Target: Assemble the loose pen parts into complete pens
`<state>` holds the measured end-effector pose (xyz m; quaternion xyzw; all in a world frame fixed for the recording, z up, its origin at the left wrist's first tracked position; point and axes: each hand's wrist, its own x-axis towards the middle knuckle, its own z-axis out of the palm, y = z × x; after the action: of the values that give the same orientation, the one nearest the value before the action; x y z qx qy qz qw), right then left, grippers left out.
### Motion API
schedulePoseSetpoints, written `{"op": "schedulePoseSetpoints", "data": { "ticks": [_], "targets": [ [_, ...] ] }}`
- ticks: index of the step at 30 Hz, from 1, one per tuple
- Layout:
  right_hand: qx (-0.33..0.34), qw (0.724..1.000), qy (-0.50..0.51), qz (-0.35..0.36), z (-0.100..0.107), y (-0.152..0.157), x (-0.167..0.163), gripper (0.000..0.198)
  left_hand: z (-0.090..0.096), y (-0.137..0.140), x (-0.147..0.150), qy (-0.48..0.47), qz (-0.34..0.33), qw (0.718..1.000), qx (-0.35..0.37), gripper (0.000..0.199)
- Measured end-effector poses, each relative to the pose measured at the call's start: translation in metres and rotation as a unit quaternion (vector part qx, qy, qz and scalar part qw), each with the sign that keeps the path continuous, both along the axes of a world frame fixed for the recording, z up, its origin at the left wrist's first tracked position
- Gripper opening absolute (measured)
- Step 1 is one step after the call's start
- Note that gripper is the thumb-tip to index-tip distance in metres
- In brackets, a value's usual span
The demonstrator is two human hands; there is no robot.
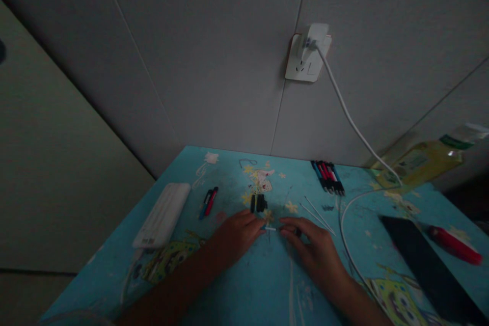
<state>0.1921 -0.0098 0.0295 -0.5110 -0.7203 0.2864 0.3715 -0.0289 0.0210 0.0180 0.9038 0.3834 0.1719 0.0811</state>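
My left hand (240, 234) pinches a thin pen part (270, 229), blue near the fingertips with a white end that points right. Facing it, my right hand (311, 244) has thumb and index finger closed on a small black piece (298, 233), mostly hidden by the fingers. Just beyond my left hand lie several short black parts (261, 203). Thin white pen refills (319, 218) rest to the right of my right hand, beside a small pile of dark bits (327, 208), perhaps springs. A blue and a red pen barrel (211, 202) lie left of the black parts.
A row of pens (327, 177) lies at the back right. On the left sits a white power strip (162, 215). A white cable (346, 224) runs from the wall socket (303, 69) across the table. Further right are a yellow bottle (420, 163), a black strip (428, 265) and a red tool (454, 245).
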Motion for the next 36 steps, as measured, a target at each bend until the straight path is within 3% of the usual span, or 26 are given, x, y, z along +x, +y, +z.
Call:
{"op": "schedulePoseSetpoints", "data": {
  "ticks": [8,18,25,33,36],
  "targets": [
    [0.019,1.000,-0.022,0.000,-0.005,0.001,0.002,0.015,-0.016,-0.001,0.002,-0.025,-0.040,0.999,-0.003,0.020],
    [0.051,0.983,-0.168,0.060,-0.012,0.000,-0.004,0.023,-0.005,-0.004,0.003,0.010,-0.003,0.999,0.033,0.015],
    [0.031,0.978,-0.190,0.076,-0.009,-0.003,-0.007,0.024,-0.007,0.000,-0.001,0.046,-0.018,0.998,0.043,0.016],
    [0.051,0.974,-0.213,0.055,-0.008,-0.001,-0.006,0.021,-0.007,-0.003,0.000,0.028,-0.040,0.996,0.071,0.023],
    [0.061,0.967,-0.245,0.039,-0.007,0.001,-0.004,0.021,-0.005,-0.002,-0.001,0.041,-0.020,0.997,0.068,0.023]
  ]
}}
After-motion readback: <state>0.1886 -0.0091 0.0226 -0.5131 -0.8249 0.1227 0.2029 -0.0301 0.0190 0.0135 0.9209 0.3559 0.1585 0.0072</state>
